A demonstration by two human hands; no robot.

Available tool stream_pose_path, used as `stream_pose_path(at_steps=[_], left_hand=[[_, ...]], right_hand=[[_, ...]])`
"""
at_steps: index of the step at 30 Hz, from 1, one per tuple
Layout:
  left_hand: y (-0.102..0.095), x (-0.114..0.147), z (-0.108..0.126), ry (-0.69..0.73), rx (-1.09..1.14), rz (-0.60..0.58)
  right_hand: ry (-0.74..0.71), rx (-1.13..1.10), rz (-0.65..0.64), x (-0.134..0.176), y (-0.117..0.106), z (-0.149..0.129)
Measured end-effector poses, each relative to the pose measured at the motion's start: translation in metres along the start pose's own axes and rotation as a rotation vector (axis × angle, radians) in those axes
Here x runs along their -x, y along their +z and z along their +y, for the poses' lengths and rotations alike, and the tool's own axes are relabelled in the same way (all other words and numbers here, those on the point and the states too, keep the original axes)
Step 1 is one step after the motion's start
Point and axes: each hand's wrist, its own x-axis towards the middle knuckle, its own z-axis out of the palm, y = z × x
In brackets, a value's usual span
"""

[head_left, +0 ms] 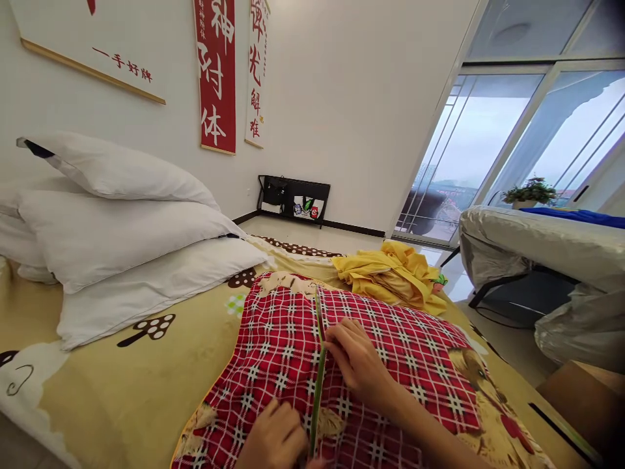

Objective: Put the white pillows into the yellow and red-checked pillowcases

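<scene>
A red plaid cloth piece (280, 326) with yellow edging and printed bear figures lies spread on the bed in front of me. A narrow green trim (317, 397) runs down its middle, from the far edge towards me. My right hand (359, 361) is closed, thumb and fingers pinching the green trim about halfway along. Low in the view, my left hand (276, 433) rests on the plaid just left of the trim. Its fingers are curled, and what they grip is hidden at the bottom edge.
White pillows (131, 234) are stacked on the bed's left side. Beyond the plaid cloth lies a crumpled yellow cloth (390, 270). A plastic-covered table (547, 244) stands at the right, with a cardboard box (581, 397) below it. A black rack (293, 198) stands by the far wall.
</scene>
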Motion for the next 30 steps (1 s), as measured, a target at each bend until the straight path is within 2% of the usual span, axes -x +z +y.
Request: stream_pose_path(at_steps=[2, 4, 8, 11, 14, 19, 22, 28, 30], left_hand=[[-0.010, -0.030, 0.003, -0.168, 0.014, -0.020], [-0.011, -0.054, 0.007, -0.277, -0.035, -0.022], [0.007, -0.075, 0.013, -0.297, -0.167, 0.034], [0.018, -0.072, 0.015, -0.239, -0.153, 0.091], [0.018, -0.066, 0.018, -0.188, -0.100, 0.124], [0.011, -0.058, 0.024, -0.106, -0.099, 0.070], [0.011, -0.052, 0.026, -0.037, -0.132, 0.077], [0.019, -0.038, 0.027, 0.126, -0.166, 0.157], [0.021, -0.031, 0.029, 0.190, -0.130, 0.149]], right_hand=[[0.012, -0.039, 0.025, -0.001, -0.005, -0.002], [0.020, -0.072, 0.027, -0.001, -0.008, -0.004], [0.029, -0.110, 0.004, 0.004, -0.012, -0.010], [0.014, -0.093, -0.032, 0.008, -0.014, -0.012], [-0.007, -0.040, -0.073, 0.009, -0.015, -0.011], [0.033, 0.004, -0.153, 0.003, -0.011, -0.002], [0.043, 0.026, -0.151, -0.001, -0.010, 0.001], [-0.049, 0.168, -0.103, -0.011, -0.017, 0.002], [-0.063, 0.195, -0.085, -0.016, -0.023, 0.002]])
